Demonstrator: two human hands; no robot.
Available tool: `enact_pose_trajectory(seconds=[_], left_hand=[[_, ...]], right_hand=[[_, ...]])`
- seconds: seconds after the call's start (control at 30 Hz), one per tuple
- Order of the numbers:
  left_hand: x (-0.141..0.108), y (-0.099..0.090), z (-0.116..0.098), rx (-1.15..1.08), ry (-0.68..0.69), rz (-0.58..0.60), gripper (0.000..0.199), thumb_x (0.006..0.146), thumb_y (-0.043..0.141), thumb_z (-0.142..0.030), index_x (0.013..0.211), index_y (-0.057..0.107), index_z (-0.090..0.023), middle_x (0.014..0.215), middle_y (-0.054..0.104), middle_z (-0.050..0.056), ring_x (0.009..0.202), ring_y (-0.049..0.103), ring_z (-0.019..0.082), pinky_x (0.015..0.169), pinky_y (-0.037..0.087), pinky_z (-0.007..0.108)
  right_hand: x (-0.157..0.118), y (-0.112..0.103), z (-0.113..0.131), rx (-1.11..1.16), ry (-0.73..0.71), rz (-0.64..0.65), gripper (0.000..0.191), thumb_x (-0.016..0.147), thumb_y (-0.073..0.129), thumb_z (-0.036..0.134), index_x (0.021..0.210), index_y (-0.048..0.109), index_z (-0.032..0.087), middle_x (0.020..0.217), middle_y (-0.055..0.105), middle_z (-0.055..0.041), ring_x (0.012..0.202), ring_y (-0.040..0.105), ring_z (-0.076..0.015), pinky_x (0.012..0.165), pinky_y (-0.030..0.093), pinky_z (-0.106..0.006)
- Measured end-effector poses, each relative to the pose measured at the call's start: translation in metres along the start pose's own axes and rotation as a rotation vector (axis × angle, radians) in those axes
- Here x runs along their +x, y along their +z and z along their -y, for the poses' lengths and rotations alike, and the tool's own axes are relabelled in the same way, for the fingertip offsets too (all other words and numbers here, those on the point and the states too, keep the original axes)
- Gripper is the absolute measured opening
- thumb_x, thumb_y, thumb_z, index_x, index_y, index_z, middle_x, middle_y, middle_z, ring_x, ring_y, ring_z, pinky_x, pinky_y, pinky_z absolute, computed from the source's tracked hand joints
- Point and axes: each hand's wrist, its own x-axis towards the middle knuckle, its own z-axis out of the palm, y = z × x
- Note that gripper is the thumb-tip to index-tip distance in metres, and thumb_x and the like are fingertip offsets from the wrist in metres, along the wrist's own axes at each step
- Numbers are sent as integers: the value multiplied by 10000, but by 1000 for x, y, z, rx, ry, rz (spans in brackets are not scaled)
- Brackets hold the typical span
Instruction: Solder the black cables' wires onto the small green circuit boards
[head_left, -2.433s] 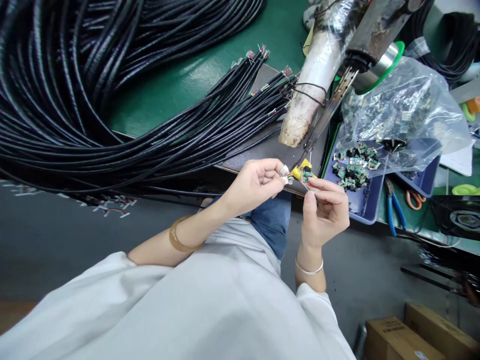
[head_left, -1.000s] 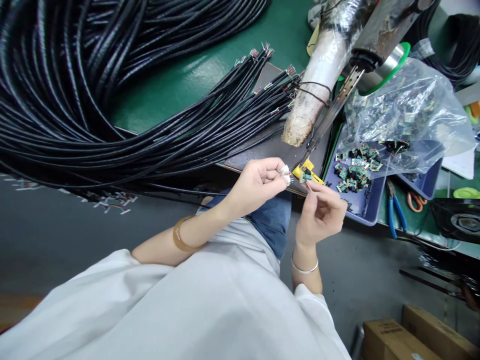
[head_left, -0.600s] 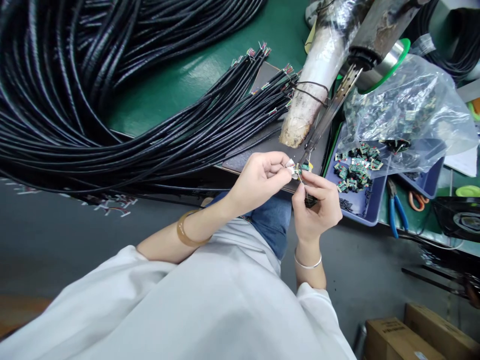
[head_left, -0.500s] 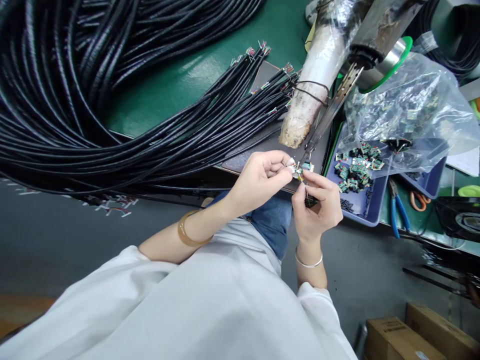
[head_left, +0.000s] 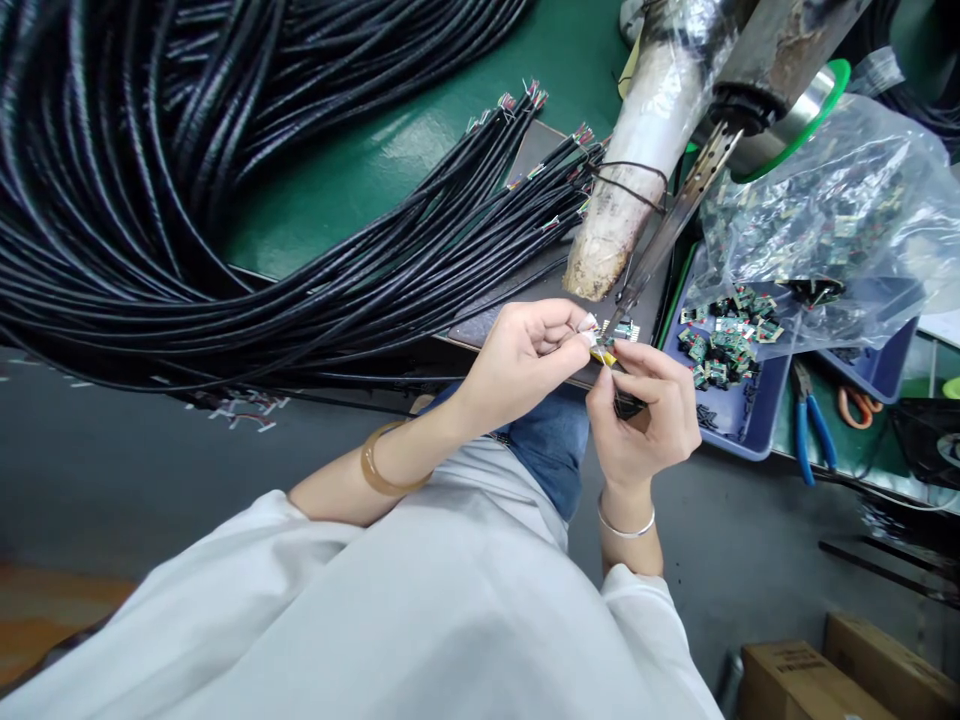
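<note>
Below the tip of a mounted soldering iron (head_left: 675, 225), my two hands meet at the bench edge. My left hand (head_left: 525, 352) pinches a small white piece with thin wires; its exact shape is too small to make out. The fingers of my right hand (head_left: 646, 405) are closed on a thin wire just right of it. A small green circuit board (head_left: 622, 330) lies by the iron tip, between and above my fingertips. A yellow bit shows between the two hands. The white, brown-tipped tube (head_left: 615, 220) hangs just above.
Black cables (head_left: 337, 270) with stripped ends spread over the green bench (head_left: 315, 200). On the right are a blue tray (head_left: 757, 435) of small boards, a plastic bag (head_left: 832, 210), blue-handled pliers (head_left: 814, 430), orange-handled scissors (head_left: 859, 408) and a solder spool (head_left: 795, 125).
The view has shifted slightly, so the bench items sit a little further right. Both hands remain together under the iron tip; a yellow bit shows more clearly between them.
</note>
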Motion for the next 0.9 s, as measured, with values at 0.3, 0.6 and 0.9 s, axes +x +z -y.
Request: enact_pose_trajectory(seconds=[0.3,0.6,0.9], left_hand=[[-1,-2,-1,1,-73,35,58,731,613,-156,683,582,-146,523,492,-64,457,412,40,455,315,166],[1,-1,3,-42,-66,51,76,704,643,-130,712,568,-144,572,427,-74,494,336,26,472,263,160],[1,-2,1,-35,-113,89,74,718,641,-153,725,568,-147,554,418,-77,483,320,31,469,244,172]], right_hand=[[-2,-3,-5,85,27,29,209,825,696,73,924,607,234,1022,752,-33,900,737,-164,750,657,-320],[5,-4,-1,96,86,40,167,838,707,80,887,649,228,953,749,-10,871,722,-157,774,626,-337],[6,-5,-2,109,146,41,151,841,709,97,875,651,232,932,740,1,853,722,-158,758,622,-343]])
